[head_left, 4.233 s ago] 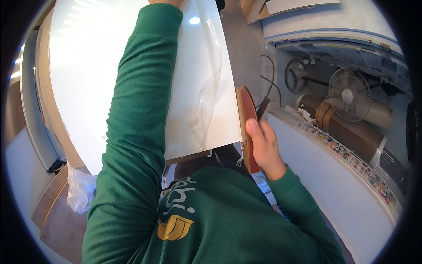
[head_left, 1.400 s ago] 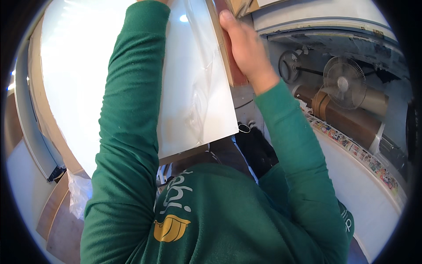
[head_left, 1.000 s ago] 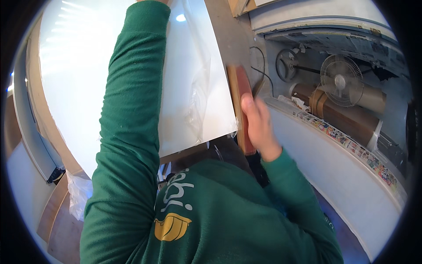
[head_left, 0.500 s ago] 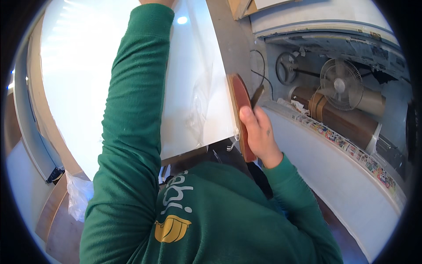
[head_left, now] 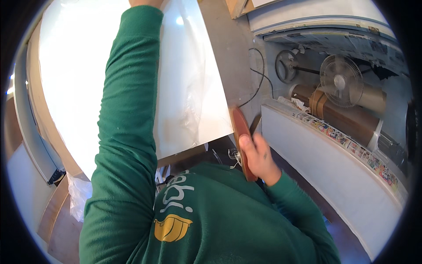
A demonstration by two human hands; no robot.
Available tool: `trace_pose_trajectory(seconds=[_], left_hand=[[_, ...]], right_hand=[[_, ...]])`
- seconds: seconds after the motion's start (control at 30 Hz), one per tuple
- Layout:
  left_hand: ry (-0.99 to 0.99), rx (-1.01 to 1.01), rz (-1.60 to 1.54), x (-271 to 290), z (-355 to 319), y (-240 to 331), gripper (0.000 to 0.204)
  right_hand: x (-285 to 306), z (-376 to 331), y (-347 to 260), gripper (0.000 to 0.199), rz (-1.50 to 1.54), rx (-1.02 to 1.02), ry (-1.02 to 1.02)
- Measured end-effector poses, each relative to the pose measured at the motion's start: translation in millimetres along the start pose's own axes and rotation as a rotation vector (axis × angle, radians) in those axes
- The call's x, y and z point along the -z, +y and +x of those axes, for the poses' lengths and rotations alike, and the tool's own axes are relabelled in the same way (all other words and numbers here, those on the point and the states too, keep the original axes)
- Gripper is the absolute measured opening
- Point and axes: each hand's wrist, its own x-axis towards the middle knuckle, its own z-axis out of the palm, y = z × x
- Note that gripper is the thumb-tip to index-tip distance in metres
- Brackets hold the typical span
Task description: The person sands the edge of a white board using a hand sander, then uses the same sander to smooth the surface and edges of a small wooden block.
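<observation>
A large white sheet or panel point(head_left: 193, 83) with a glossy, wrinkled surface lies before me. My right hand point(head_left: 260, 159) is closed round a long reddish-brown sanding block point(head_left: 243, 132), thumb on its near side. The block stands on edge beside the panel's right near corner, with its lower end past the corner. A brown strip point(head_left: 255, 122) juts out beyond the fingers; whether it belongs to the block I cannot tell. My left arm reaches across the panel, and my left hand point(head_left: 147, 2) is cut off by the upper edge, its fingers hidden.
Right of me stands a low white partition point(head_left: 316, 163) with a patterned top edge. Behind it are a standing fan point(head_left: 340, 81), a handwheel point(head_left: 285, 66) and brown rolls point(head_left: 347, 119). A black cable point(head_left: 264, 79) runs near the panel. Clear plastic point(head_left: 79, 193) hangs at the lower left.
My right hand and the sanding block have moved toward me along the panel's right edge. My left arm has shifted slightly left.
</observation>
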Motion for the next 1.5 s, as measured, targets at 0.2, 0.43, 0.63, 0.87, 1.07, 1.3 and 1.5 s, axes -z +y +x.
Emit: trace_pose_trajectory(seconds=[0.2,0.43,0.63,0.87,1.07,1.3,1.5], left_hand=[[-0.011,0.27,-0.567,5,1,23,0.044],[-0.262,-0.464,-0.463,34,-29,54,0.013],[-1.071,-0.869,-0.354,123,-75,132,0.011],[-1.116,-0.883,-0.118,154,-83,163,0.01],[-1.068,-0.43,-0.464,192,-162,267,0.018],[-0.678,-0.178,-0.688,216,-219,396,0.037],[-0.358,-0.348,-0.613,202,-233,413,0.029]], right_hand=[[46,-8,84,0.049,0.299,-0.127,0.254],[83,-26,118,0.049,0.485,-0.177,0.384],[80,-37,152,0.052,0.621,-0.215,0.328],[108,-27,147,0.052,0.89,-0.14,0.179],[147,-16,114,0.055,1.255,-0.03,-0.019],[192,-26,76,0.068,1.325,0.241,-0.249],[206,-37,68,0.07,1.297,0.352,-0.346]])
